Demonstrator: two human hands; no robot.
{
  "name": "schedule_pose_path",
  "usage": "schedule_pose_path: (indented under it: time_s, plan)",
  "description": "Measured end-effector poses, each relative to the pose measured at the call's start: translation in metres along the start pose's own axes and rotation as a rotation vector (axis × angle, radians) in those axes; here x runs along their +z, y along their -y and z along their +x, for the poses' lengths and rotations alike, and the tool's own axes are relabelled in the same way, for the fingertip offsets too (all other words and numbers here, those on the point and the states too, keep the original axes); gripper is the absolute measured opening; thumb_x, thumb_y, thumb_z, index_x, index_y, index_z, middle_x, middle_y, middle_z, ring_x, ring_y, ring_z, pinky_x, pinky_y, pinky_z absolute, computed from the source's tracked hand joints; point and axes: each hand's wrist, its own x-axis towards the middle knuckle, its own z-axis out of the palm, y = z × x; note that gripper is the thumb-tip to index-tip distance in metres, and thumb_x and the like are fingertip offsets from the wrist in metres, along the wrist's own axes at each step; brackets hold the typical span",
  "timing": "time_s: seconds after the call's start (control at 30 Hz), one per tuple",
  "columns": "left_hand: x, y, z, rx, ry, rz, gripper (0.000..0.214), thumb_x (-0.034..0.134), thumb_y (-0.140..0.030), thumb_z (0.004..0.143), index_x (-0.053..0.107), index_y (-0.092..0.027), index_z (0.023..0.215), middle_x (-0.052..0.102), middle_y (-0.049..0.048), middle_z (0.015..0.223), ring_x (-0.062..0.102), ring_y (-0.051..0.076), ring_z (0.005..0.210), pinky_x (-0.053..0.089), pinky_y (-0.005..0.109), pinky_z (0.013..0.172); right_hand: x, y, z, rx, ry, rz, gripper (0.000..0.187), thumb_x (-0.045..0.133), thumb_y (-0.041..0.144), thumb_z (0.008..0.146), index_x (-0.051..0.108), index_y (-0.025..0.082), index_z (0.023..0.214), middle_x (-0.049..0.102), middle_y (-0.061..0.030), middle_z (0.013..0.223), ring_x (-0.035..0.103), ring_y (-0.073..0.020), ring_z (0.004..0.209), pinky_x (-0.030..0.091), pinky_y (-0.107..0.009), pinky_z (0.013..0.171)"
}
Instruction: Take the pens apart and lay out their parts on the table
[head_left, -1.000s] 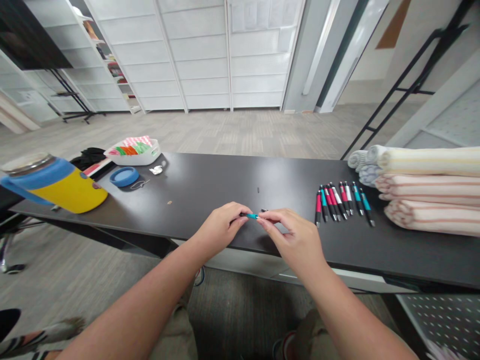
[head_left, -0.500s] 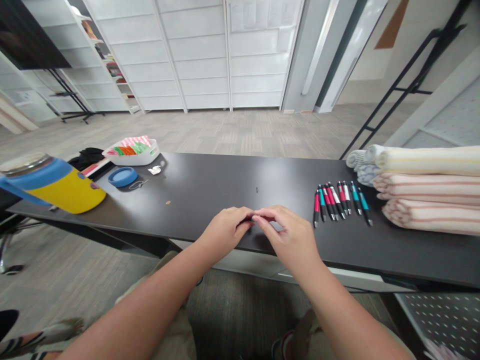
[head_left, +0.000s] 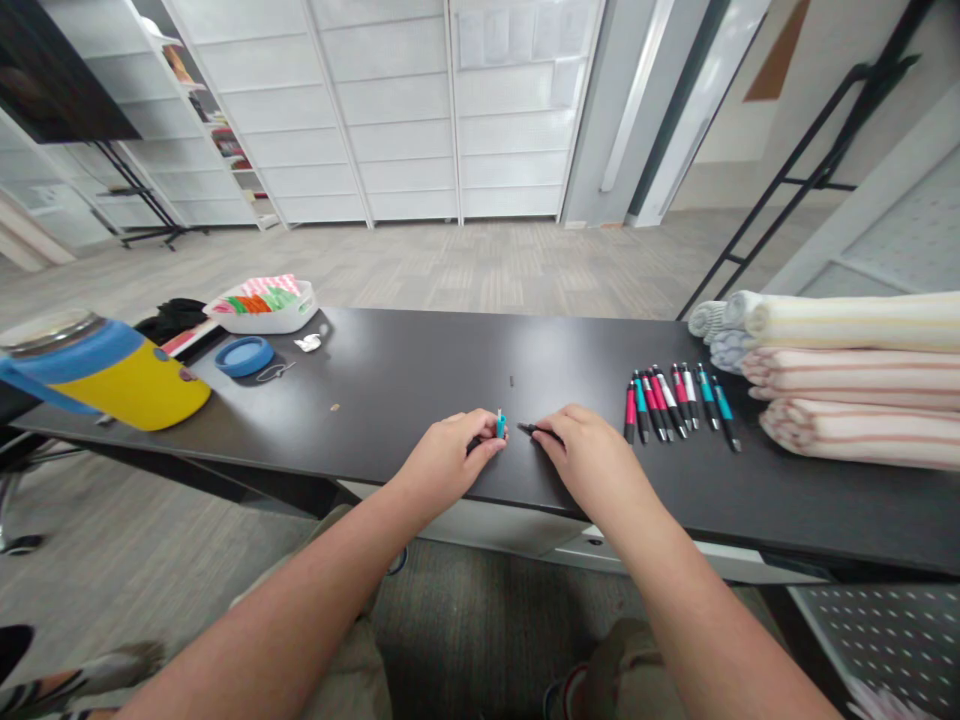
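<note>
My left hand [head_left: 450, 452] is closed on a teal pen part [head_left: 501, 426], its upper end showing above the fingertips. Just across from it, my right hand [head_left: 592, 455] pinches a slim black pen part [head_left: 529, 428] that points left. A narrow gap separates the two parts, and the rest of each is hidden in the fingers. Beyond my hands, a tiny dark piece [head_left: 512, 380] lies on the table, too small to identify. To the right of my right hand, several red, teal and white pens [head_left: 661, 402] lie side by side in a row.
Rolled striped cloths [head_left: 862, 375] are stacked at the right of the dark table [head_left: 405, 370]. On the left are a yellow-and-blue jug [head_left: 142, 385], a blue lid [head_left: 244, 356], a white basket [head_left: 277, 318] of colourful items and a crumpled white scrap [head_left: 308, 343].
My hands have moved apart slightly from where they met. The teal part in my left hand and the black part in my right hand now show separately.
</note>
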Motion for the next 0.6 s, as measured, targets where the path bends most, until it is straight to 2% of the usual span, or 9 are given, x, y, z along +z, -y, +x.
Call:
schedule_pose_path:
  time_s: [0.1,0.23,0.33,0.4,0.6]
  plan:
    - [0.0,0.0,0.0,0.006,0.001,0.006,0.007,0.063,-0.029,0.1,0.068,-0.025,0.103,0.076,0.0042,0.101,0.07,0.024,0.098,0.05,0.034,0.089,-0.006,0.006,0.001,0.087,-0.078,0.173,0.016,0.063,0.029,0.1,0.077,0.021,0.097,0.076,-0.0079,0.092,0.072,-0.0236,0.082,0.057,-0.037,0.078]
    - [0.002,-0.001,0.001,0.015,0.012,0.009,0.009,0.063,-0.028,0.1,0.069,-0.025,0.106,0.076,0.0041,0.102,0.069,0.025,0.098,0.049,0.035,0.091,-0.018,0.022,0.006,0.273,-0.177,0.6,0.025,0.068,0.044,0.097,0.072,0.021,0.106,0.077,-0.0048,0.088,0.073,-0.0205,0.077,0.058,-0.034,0.074]
    - [0.003,-0.002,0.001,0.025,0.013,0.007,0.008,0.064,-0.027,0.099,0.069,-0.024,0.105,0.076,0.0036,0.101,0.068,0.024,0.096,0.048,0.035,0.088,-0.026,0.035,0.01,0.294,-0.257,0.892,0.028,0.072,0.046,0.095,0.068,0.02,0.105,0.077,-0.0048,0.09,0.074,-0.0189,0.078,0.061,-0.033,0.075]
    - [0.004,-0.002,0.002,0.031,0.009,0.007,0.007,0.064,-0.027,0.099,0.069,-0.024,0.104,0.076,0.0033,0.099,0.068,0.024,0.094,0.047,0.034,0.087,-0.028,0.042,0.013,0.266,-0.296,0.949,0.026,0.073,0.045,0.094,0.068,0.021,0.103,0.078,-0.0058,0.095,0.075,-0.0191,0.082,0.062,-0.034,0.078]
    - [0.005,-0.002,0.002,0.037,0.011,0.025,0.007,0.063,-0.026,0.1,0.068,-0.025,0.104,0.077,0.0033,0.1,0.069,0.024,0.096,0.047,0.035,0.087,-0.027,0.05,0.013,0.222,-0.306,0.92,0.023,0.073,0.042,0.096,0.072,0.022,0.108,0.079,-0.0076,0.106,0.076,-0.0218,0.096,0.063,-0.037,0.087]
